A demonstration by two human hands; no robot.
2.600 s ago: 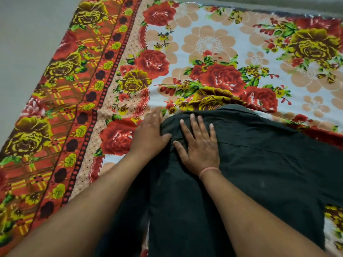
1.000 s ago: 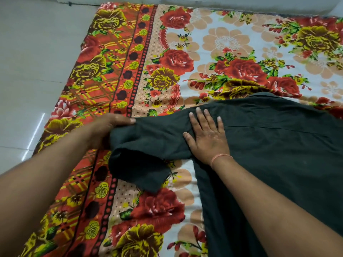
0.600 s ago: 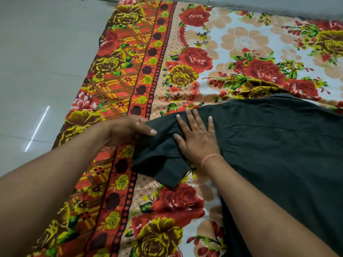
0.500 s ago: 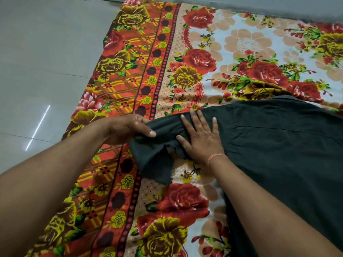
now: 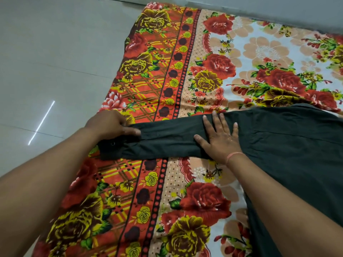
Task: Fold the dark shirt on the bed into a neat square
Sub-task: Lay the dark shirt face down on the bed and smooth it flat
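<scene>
Shirt: one dark shirt (image 5: 278, 154) lay flat on the right part of the bedsheet (image 5: 167, 191), and its body ran out of view at the right and the bottom.
Sleeve: one sleeve (image 5: 167, 140) was stretched straight to the left, across the patterned border of the bedsheet.
Button: one small button (image 5: 112, 144) showed on the cuff.
Hands: two, both on the sleeve and well apart.
Left hand: the left hand (image 5: 109, 125) pinched the cuff end, with the thumb lying on top of the cloth and the fingers curled.
Right hand: the right hand (image 5: 220, 140) pressed flat on the sleeve near the shoulder, fingers straight and spread, gripping nothing; one thin thread (image 5: 234, 156) was around the wrist.
Edges: the cuff reached close to the left edge of the bedsheet, just beside the pale floor (image 5: 55, 62).
Open room: wide parts of the bedsheet showed uncovered beyond the sleeve and nearer than it.
</scene>
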